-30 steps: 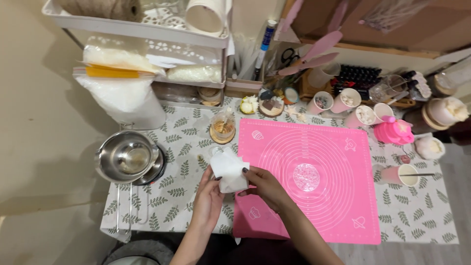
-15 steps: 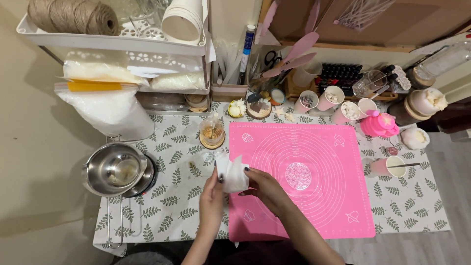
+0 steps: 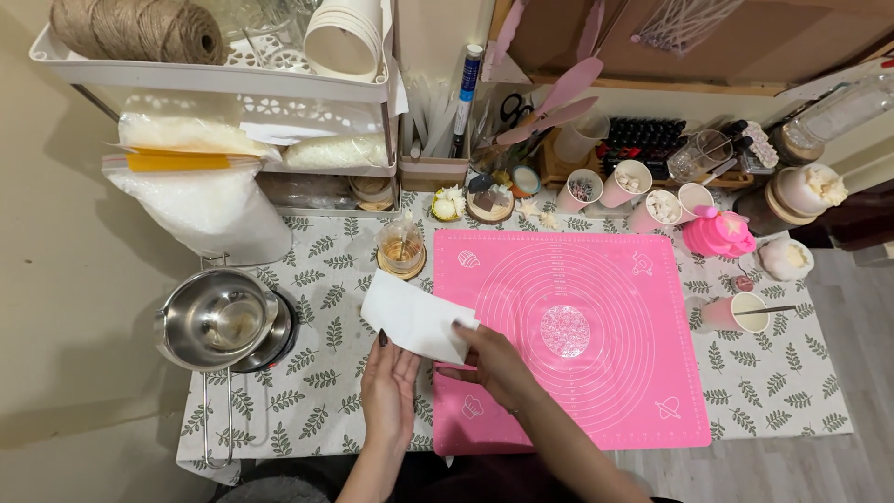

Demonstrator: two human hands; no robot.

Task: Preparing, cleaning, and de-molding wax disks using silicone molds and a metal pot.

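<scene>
I have both hands at the near edge of the table, holding a white sheet of paper (image 3: 414, 321) between them. My left hand (image 3: 389, 384) lies flat and mostly open under the sheet's near left corner, thumb up along its edge. My right hand (image 3: 489, 359) is closed in a light pinch on the sheet's right end, thumb on top. The paper is spread out flat, tilted, lying across the left border of the pink silicone mat (image 3: 568, 335) and the leaf-patterned tablecloth (image 3: 326, 391).

I judge that I am at the stage of laying the sheet out flat. The next move, I think, needs a gentle, even hold from both hands so the thin paper does not crease or slip.

On the mat sits a small round clear disc (image 3: 564, 330), well apart from my hands. Left of me is a steel pouring pot (image 3: 216, 319) resting on a dark burner. Just beyond the paper a small glass jar (image 3: 402, 247) stands on a wooden coaster.

Farther off, pink and white cups (image 3: 633, 183) line the mat's far edge, with a pink bottle (image 3: 717, 233) at the right. At the far left a white shelf cart (image 3: 223, 84) holds a ball of twine (image 3: 140, 28), a stack of paper cups (image 3: 346, 37) and bags of white flakes (image 3: 200, 200). The floor at right is grey wood plank.
</scene>
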